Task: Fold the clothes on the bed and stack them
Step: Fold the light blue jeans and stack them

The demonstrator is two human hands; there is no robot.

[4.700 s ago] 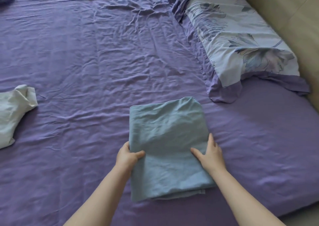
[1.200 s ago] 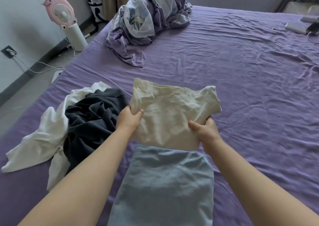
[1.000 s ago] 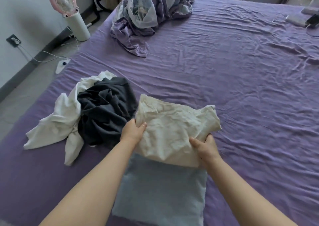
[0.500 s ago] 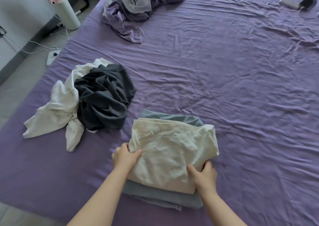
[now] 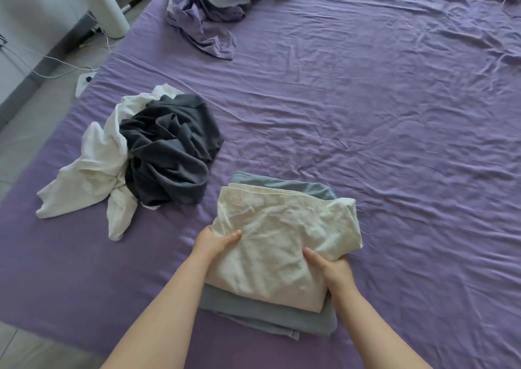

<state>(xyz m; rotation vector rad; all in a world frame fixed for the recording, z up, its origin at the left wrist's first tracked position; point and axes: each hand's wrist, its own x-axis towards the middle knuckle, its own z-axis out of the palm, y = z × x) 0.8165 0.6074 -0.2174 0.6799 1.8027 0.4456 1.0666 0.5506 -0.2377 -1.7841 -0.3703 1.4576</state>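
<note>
Left hand [image 5: 215,243] and right hand [image 5: 332,268] each pinch a near edge of the folded cream garment [image 5: 282,244], lying on the folded blue garment [image 5: 262,312].

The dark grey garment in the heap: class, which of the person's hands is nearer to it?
Left. The left hand grips the cream garment's edge just below the dark grey garment; the right hand holds the far side.

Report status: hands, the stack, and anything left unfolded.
Both hands, left hand and right hand, grip the cream garment, lying on the folded blue garment. Dark grey garment and white garment unfolded beside the stack.
</note>
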